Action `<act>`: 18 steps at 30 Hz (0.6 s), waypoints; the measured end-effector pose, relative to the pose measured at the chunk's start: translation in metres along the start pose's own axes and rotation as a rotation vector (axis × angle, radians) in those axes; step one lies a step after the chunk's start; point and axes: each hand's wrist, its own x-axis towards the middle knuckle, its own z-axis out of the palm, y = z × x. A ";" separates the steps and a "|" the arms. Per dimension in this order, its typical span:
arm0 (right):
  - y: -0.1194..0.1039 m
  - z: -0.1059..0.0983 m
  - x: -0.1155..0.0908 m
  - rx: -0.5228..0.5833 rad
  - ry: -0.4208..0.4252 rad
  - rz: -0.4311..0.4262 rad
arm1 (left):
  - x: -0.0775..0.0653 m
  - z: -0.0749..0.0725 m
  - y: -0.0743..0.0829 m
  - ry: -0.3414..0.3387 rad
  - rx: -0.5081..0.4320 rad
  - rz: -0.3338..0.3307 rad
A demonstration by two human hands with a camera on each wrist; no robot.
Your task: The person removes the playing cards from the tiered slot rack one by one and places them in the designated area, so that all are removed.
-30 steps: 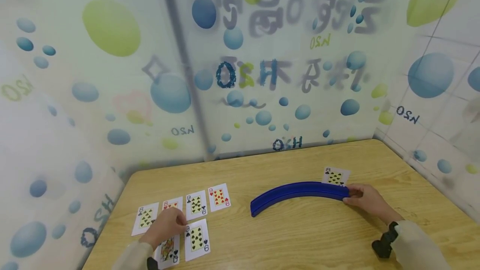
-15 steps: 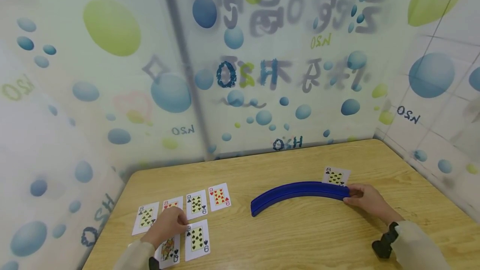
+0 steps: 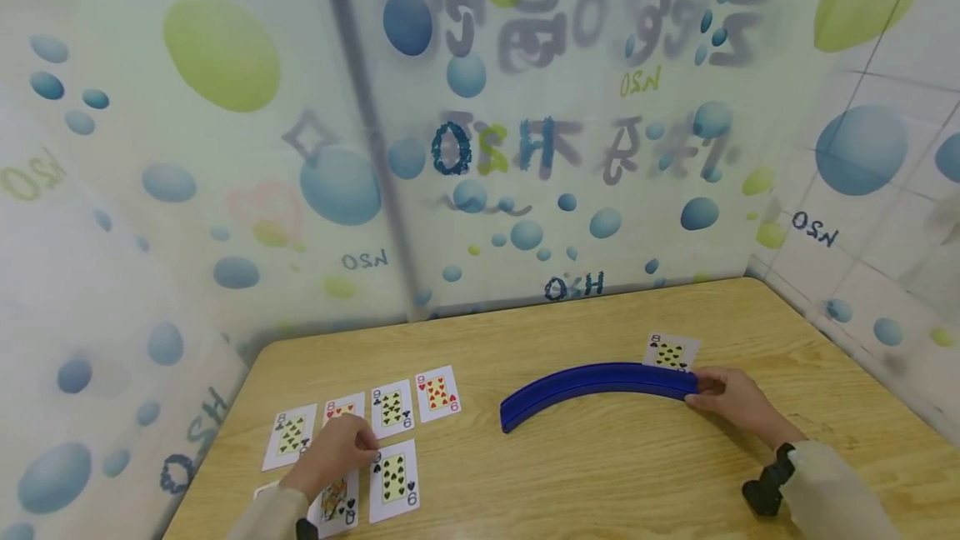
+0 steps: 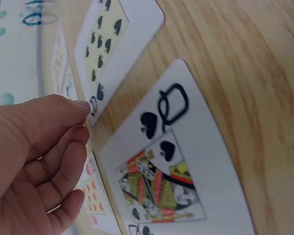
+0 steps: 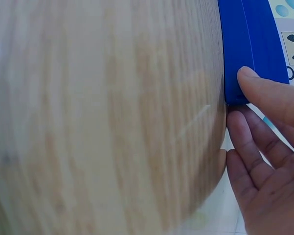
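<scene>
With thumb and curled fingers close together, my left hand (image 3: 337, 447) pinches at the upper left corner of the nine of spades (image 3: 393, 482), which lies about flat on the table. The fingertips partly hide that corner. Under the wrist lies a queen of spades (image 4: 161, 171). My right hand (image 3: 738, 400) grips the right end of a curved blue card holder (image 3: 592, 379), thumb on its front face and fingers behind the end. An eight of spades (image 3: 671, 352) stands in the holder near that end.
Above my left hand runs a row of face-up cards: eight of clubs (image 3: 290, 437), partly hidden eight of hearts (image 3: 345, 408), nine of clubs (image 3: 392, 409) and nine of hearts (image 3: 437, 394). Another card peeks out beside the left sleeve. Patterned walls (image 3: 570, 215) border the wooden table (image 3: 540, 482).
My left fingertips have shifted very slightly right, and the nine of spades has turned a little with them. My right hand and the card holder stay still.
</scene>
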 end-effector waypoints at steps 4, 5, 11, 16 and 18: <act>0.000 0.000 0.000 0.004 -0.005 0.004 | -0.001 -0.003 0.008 0.017 -0.016 0.013; -0.001 -0.001 0.000 0.005 -0.006 0.005 | -0.001 -0.004 0.011 0.019 -0.014 0.015; -0.003 -0.001 -0.001 -0.001 -0.009 0.012 | -0.002 -0.007 0.033 0.023 -0.049 0.119; -0.005 -0.001 -0.001 -0.001 -0.011 0.017 | 0.002 -0.004 0.052 0.021 -0.093 0.288; -0.005 -0.002 -0.001 0.000 -0.013 0.018 | 0.004 -0.003 0.062 0.020 -0.098 0.348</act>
